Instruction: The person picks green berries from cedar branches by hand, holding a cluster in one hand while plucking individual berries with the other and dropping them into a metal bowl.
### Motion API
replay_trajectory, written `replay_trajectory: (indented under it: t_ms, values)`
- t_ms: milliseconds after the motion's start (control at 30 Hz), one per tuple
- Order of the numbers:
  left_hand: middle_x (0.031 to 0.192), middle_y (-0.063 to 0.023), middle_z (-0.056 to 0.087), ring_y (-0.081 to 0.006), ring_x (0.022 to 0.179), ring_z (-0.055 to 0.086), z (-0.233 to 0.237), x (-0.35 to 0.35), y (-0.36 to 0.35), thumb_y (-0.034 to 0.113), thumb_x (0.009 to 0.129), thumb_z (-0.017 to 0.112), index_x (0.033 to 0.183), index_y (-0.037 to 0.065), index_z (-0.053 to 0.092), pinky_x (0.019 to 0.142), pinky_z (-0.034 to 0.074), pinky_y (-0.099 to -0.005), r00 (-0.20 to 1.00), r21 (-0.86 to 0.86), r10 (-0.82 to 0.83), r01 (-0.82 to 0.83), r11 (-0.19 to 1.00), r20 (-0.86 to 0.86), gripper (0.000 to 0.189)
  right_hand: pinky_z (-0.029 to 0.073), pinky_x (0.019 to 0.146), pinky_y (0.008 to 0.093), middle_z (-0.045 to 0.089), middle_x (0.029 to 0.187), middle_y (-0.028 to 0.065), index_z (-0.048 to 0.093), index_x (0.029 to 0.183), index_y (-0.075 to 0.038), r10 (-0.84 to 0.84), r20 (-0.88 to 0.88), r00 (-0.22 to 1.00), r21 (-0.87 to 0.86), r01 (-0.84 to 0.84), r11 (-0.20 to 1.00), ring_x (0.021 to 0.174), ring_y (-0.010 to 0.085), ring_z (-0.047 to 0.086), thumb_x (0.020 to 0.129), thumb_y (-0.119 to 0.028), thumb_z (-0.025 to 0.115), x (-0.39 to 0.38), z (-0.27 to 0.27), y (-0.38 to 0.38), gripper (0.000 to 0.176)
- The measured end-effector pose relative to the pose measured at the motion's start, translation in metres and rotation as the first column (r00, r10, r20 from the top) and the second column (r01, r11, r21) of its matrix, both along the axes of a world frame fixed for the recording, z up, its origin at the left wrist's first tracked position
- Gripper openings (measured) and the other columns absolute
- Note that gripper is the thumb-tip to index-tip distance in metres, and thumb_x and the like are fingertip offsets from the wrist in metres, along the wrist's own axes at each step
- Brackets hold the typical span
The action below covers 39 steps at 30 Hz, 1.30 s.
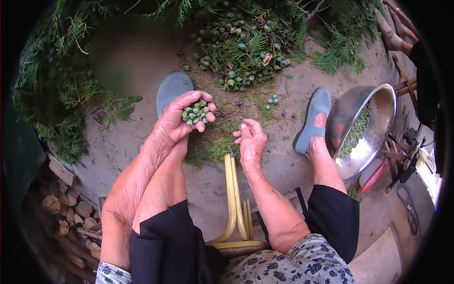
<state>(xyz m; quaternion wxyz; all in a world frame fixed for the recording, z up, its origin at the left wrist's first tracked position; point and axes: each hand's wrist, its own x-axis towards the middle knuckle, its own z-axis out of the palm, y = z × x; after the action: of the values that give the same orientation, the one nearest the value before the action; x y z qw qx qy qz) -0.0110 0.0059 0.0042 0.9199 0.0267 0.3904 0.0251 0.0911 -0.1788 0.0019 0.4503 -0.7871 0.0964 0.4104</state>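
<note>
Head view: cupping green pods (195,112) in the left hand (177,119), near centre at 10 o'clock.
Curls the left fingers around the little heap, with the palm up; bends the fingers of the right hand (252,144) loosely inward, just beside centre at 3 o'clock (cannot tell if pinching anything). Faces a mound of sprigs and pods (239,49) on the ground at 12 o'clock; has a tilted metal bowl (337,111), partly filled with small green pieces (357,132), farther out at 3 o'clock.
</note>
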Motion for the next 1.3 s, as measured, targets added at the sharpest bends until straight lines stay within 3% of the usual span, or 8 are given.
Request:
replay_trajectory:
  t_ms: [367,467,567,667,767,833,1000,1300]
  values:
    - [0.086,-0.0179,0.063,-0.0255,0.07,0.067,0.006,0.006,-0.001,0.021,0.091,0.053,0.099,-0.005,0.057,0.048,0.058,-0.0293,0.989,0.114,-0.134,0.14,0.984,-0.061,0.027,0.046,0.052,0.0261,0.056,0.078,0.0054,0.06,0.09,0.0,0.49,0.669,0.559,-0.276,-0.425,0.862,0.063,0.0115,0.057,0.083,0.0,0.061,0.006,-0.032,-0.005,0.008]
    - [0.086,-0.0181,0.063,-0.0251,0.07,0.067,0.009,0.009,0.001,0.023,0.092,0.052,0.099,-0.005,0.057,0.048,0.058,-0.0291,0.985,0.112,-0.152,0.16,0.981,-0.08,0.03,0.047,0.064,0.0347,0.058,0.084,0.011,0.06,0.089,-0.001,0.317,0.461,0.829,-0.144,-0.282,0.948,0.074,0.0246,0.059,0.079,0.0,0.062,0.004,-0.011,0.005,0.01]
    - [0.085,-0.0179,0.063,-0.0245,0.07,0.067,0.012,0.01,-0.001,0.023,0.092,0.051,0.1,-0.006,0.057,0.048,0.058,-0.0288,0.982,0.092,-0.17,0.177,0.98,-0.08,0.031,0.047,0.053,0.0247,0.057,0.082,0.005,0.06,0.091,-0.001,0.258,0.493,0.831,0.011,-0.302,0.953,0.063,0.0104,0.057,0.083,-0.001,0.061,-0.005,0.024,0.028,0.008]
    - [0.085,-0.0175,0.064,-0.0242,0.07,0.066,0.014,0.011,-0.001,0.022,0.091,0.053,0.099,-0.005,0.058,0.049,0.058,-0.0288,0.977,0.121,-0.193,0.203,0.972,-0.086,0.029,0.048,0.057,0.0237,0.057,0.087,0.0056,0.061,0.094,-0.002,0.29,0.59,0.753,0.117,-0.436,0.892,0.066,0.0099,0.058,0.08,-0.001,0.065,-0.009,0.051,0.055,0.014]
    - [0.085,-0.0171,0.064,-0.024,0.069,0.066,0.009,0.008,-0.002,0.021,0.09,0.054,0.097,-0.004,0.059,0.049,0.058,-0.029,0.977,0.121,-0.179,0.192,0.974,-0.112,0.026,0.049,0.055,0.0258,0.06,0.083,0.0067,0.061,0.093,-0.001,0.16,0.413,0.897,0.205,-0.263,0.943,0.063,0.0108,0.06,0.08,-0.003,0.065,-0.008,0.051,0.056,0.013]
    - [0.084,-0.0167,0.063,-0.024,0.07,0.066,0.013,0.009,0.0,0.019,0.089,0.055,0.096,-0.003,0.06,0.048,0.057,-0.0289,0.975,0.099,-0.187,0.2,0.975,-0.122,0.024,0.049,0.054,0.0249,0.06,0.081,0.0038,0.061,0.095,-0.002,0.027,0.214,0.976,0.138,-0.058,0.989,0.064,0.0093,0.059,0.083,-0.004,0.063,0.006,0.036,0.037,0.012]
    - [0.085,-0.0173,0.063,-0.0238,0.07,0.066,0.01,0.007,0.0,0.018,0.088,0.056,0.094,-0.003,0.059,0.047,0.057,-0.0287,0.978,0.118,-0.19,0.199,0.973,-0.085,0.022,0.05,0.058,0.0264,0.06,0.084,0.0053,0.059,0.096,-0.001,-0.069,0.394,0.916,-0.08,0.109,0.991,0.07,0.0113,0.058,0.085,-0.003,0.058,0.044,-0.014,-0.011,0.011]
    - [0.082,-0.0149,0.06,-0.0227,0.068,0.063,0.024,0.01,0.004,0.019,0.086,0.056,0.091,0.001,0.057,0.042,0.053,-0.0275,0.974,0.105,-0.151,0.17,0.98,-0.167,0.019,0.045,0.072,0.0394,0.056,0.084,0.0113,0.06,0.084,-0.005,0.521,0.619,0.588,-0.53,-0.177,0.829,0.082,0.0282,0.056,0.075,-0.007,0.067,0.062,-0.024,-0.008,0.012]
